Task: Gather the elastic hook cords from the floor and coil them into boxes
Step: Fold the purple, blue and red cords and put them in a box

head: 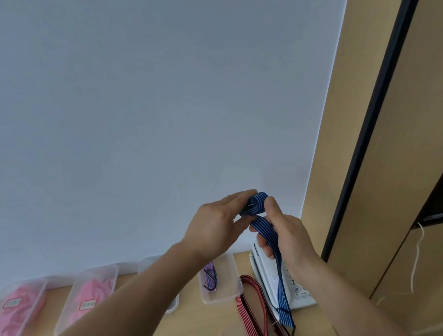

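I hold a blue striped elastic cord (pixel 268 231) up in front of the white wall. Its upper end is wound into a small coil that my left hand (pixel 218 223) pinches between fingers and thumb. My right hand (pixel 284 232) grips the strap just below the coil, and the rest hangs down to a dark hook near the surface. A red striped cord (pixel 253 309) lies loose on the wooden surface below. A clear box (pixel 222 293) under my hands holds a coiled purple cord (pixel 210 275).
Two clear lidded boxes with pink contents (pixel 14 310) (pixel 89 296) stand at the left, another clear box (pixel 172 307) partly behind my left forearm. A white telephone (pixel 296 291) sits by the wall corner. A wooden cabinet (pixel 404 148) rises at the right.
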The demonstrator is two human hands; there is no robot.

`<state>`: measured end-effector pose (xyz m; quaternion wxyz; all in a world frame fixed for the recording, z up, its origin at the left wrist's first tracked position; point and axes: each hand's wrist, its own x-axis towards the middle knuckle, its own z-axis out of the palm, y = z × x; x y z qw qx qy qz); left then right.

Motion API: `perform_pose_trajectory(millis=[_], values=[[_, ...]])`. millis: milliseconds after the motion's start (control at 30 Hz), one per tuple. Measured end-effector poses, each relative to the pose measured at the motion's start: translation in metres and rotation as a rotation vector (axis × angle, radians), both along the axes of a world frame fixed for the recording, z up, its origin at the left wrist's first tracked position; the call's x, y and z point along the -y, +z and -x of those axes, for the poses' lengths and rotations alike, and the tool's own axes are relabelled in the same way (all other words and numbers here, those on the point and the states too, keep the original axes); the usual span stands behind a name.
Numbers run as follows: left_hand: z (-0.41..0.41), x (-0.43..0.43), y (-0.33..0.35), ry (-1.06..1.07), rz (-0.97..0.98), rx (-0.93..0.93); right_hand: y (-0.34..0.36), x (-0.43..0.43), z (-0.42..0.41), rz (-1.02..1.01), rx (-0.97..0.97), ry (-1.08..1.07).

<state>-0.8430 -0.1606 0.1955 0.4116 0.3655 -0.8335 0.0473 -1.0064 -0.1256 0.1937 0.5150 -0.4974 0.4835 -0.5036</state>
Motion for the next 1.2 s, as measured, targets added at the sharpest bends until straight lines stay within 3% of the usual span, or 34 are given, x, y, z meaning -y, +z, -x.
perform_pose_trajectory(millis=[133,267,433,500,600,667,767,933,1200], values=[[-0.003,0.003,-0.005,-0.014,0.235,0.132,-0.002,-0.001,-0.002,-0.021,-0.009,0.030],[-0.003,0.005,-0.010,-0.008,0.210,0.140,-0.005,-0.001,-0.004,-0.016,-0.008,0.022],[-0.005,0.006,-0.009,0.000,-0.241,-0.102,-0.005,0.000,0.000,0.011,0.036,-0.016],[-0.005,0.005,-0.005,-0.012,-0.548,-0.314,-0.005,0.000,0.002,0.030,0.028,-0.012],[0.001,0.003,0.006,-0.204,-1.117,-0.753,-0.006,-0.002,0.000,0.065,0.004,-0.007],[0.003,0.000,0.010,-0.289,-1.297,-0.839,-0.007,-0.002,-0.001,0.093,-0.028,-0.009],[0.004,-0.003,0.013,-0.325,-1.249,-0.781,-0.009,-0.002,0.000,0.119,-0.074,-0.014],[0.004,-0.002,0.014,-0.251,-1.072,-0.839,-0.012,0.000,0.002,0.072,-0.093,-0.047],[0.006,-0.004,0.013,-0.103,-0.712,-0.542,-0.016,0.000,0.005,0.014,-0.088,-0.014]])
